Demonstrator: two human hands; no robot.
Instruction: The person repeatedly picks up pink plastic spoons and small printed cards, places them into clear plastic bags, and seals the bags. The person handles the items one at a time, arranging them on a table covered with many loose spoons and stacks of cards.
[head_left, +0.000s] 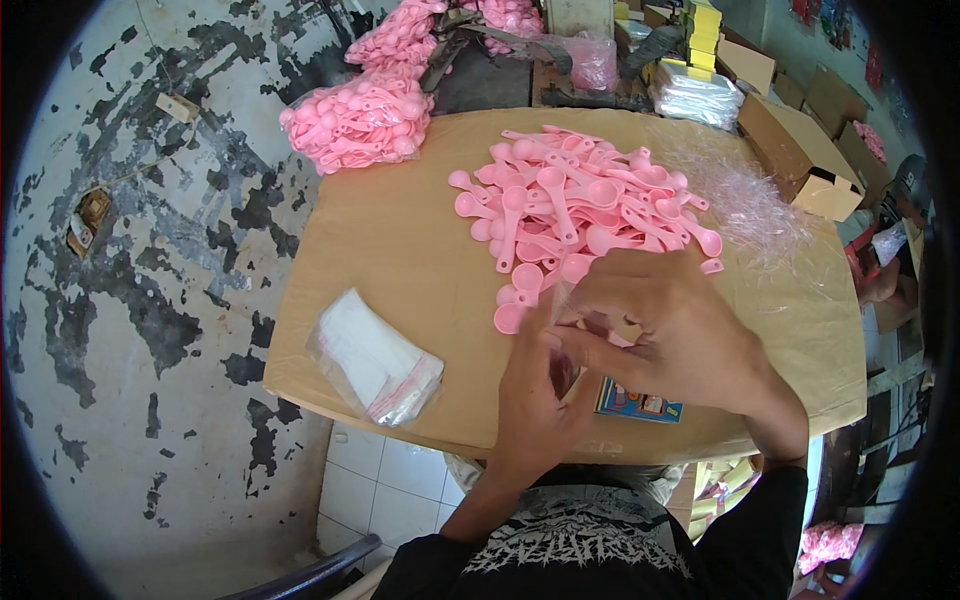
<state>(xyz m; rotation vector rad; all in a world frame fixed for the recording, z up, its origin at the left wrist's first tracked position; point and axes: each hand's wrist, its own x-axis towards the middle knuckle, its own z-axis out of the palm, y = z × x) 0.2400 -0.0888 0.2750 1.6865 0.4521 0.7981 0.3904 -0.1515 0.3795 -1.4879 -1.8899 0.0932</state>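
Observation:
My left hand (pixel 540 395) and my right hand (pixel 665 325) meet over the front middle of the table, fingers closed. A thin clear plastic bag (pixel 562 300) shows between their fingertips; most of it is hidden by the fingers. Some pink shows beneath my right palm, but its shape cannot be made out. Just beyond the hands lies a big heap of pink measuring spoons (pixel 565 195). Under my right hand, a blue printed card or box (pixel 640 402) lies partly covered near the table's front edge.
A pack of clear bags (pixel 375 360) lies at the left on the brown-covered table (pixel 370 230). Bagged pink spoons (pixel 360 120) stand at the back left. Crumpled clear plastic (pixel 745 205) and an open cardboard box (pixel 800 155) are at the right; wrapped packs (pixel 695 95) sit behind.

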